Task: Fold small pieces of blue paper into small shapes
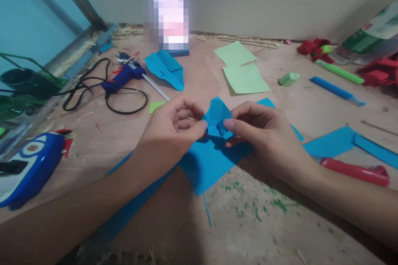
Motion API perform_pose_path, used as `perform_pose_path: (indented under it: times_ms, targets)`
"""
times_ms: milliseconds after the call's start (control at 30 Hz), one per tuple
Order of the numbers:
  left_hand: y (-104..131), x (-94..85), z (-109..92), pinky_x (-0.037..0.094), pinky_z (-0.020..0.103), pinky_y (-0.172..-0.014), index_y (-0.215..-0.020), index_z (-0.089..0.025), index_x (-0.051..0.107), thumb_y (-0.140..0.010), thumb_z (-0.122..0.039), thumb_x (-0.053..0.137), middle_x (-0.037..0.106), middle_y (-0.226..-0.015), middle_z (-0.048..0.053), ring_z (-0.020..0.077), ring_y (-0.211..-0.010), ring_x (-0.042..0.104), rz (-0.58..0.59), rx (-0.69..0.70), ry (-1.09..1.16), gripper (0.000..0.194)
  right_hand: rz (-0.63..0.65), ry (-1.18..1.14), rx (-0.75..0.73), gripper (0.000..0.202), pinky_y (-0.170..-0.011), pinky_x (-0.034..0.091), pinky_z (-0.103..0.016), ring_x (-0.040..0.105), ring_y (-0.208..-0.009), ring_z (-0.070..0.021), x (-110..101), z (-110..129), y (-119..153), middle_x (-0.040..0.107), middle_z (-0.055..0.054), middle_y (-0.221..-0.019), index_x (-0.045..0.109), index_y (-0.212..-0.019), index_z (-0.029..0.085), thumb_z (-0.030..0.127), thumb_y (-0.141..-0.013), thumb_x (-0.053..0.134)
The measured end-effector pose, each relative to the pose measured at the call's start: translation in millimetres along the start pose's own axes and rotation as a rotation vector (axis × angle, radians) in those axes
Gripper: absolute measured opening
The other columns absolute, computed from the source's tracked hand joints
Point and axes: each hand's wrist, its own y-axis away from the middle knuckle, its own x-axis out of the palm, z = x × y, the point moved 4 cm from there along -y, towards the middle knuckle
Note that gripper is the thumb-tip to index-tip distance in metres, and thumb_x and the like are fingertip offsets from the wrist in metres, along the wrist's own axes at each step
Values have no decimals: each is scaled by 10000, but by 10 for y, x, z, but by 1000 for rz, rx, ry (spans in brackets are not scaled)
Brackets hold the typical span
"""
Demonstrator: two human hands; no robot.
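Note:
A small piece of folded blue paper (218,112) is held up between both hands, its top corner pointing away from me. My left hand (175,122) pinches its left edge between thumb and fingers. On the opposite edge, my right hand (259,128) grips with thumb and forefinger. Under the hands lies a flat blue paper sheet (208,169), partly covered by my left arm and the shadows. Another creased blue paper piece (166,68) rests farther back, left of centre.
A blue glue gun (126,76) with a black cord lies at the left, near a blue-and-white tool (37,161). Light green paper squares (245,78) sit behind the hands. At the right are a red-handled tool (354,170), blue pen (336,90) and plastic bottle (370,35).

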Motion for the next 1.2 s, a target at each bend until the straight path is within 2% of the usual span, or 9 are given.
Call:
perform_pose_path:
  times_ms: [100,300,433,600,733,867,1200]
  targets:
    - [7,-5,13,556,221,-616,-845,-195,628,-742,-177,785,710,-752,-12,127,-660,678,7,-13,11,188,1,-12,-15,293,-607,634,-271,660,-702,-149,-9,-3,-13,672,-2,-770,719,-796,198,384,-745,940]
    - [13,-22,22,606,238,-682,-850,-184,714,-754,-223,805,747,-816,8,152,-738,719,-26,30,-31,138,0,59,-66,242,-616,614,-283,672,-728,-162,-30,8,-25,727,-15,-827,761,-856,209,366,-768,923]
    - [18,-18,10,624,246,-690,-835,-185,741,-753,-240,826,768,-806,15,169,-751,743,-45,61,-34,130,-17,150,-141,178,-705,629,-321,704,-775,-183,-39,42,-12,772,-32,-901,791,-854,223,358,-808,898]
    - [39,-4,-11,603,211,-643,-818,-189,729,-766,-199,805,758,-772,-1,138,-694,729,-57,76,-7,93,-24,232,-254,73,-809,632,-363,734,-882,-216,-31,85,12,798,-24,-964,823,-878,258,324,-872,852]
    - [72,0,-37,583,208,-606,-813,-198,705,-782,-182,765,735,-746,-8,132,-665,712,-59,126,-26,70,-29,276,-302,75,-808,635,-376,741,-920,-239,-31,132,17,805,-27,-980,819,-846,266,329,-865,855]
    - [102,5,-55,596,228,-648,-840,-210,695,-822,-188,736,736,-785,-4,150,-720,733,-29,180,-57,49,-11,301,-314,100,-840,630,-387,740,-891,-237,-20,158,4,801,-27,-917,812,-820,264,344,-864,853]
    - [163,40,-23,609,228,-745,-910,-226,696,-905,-197,723,750,-867,-16,142,-802,746,31,230,-95,40,-30,385,-352,88,-698,598,-310,722,-891,-216,14,162,55,780,-27,-937,791,-876,246,316,-879,844]
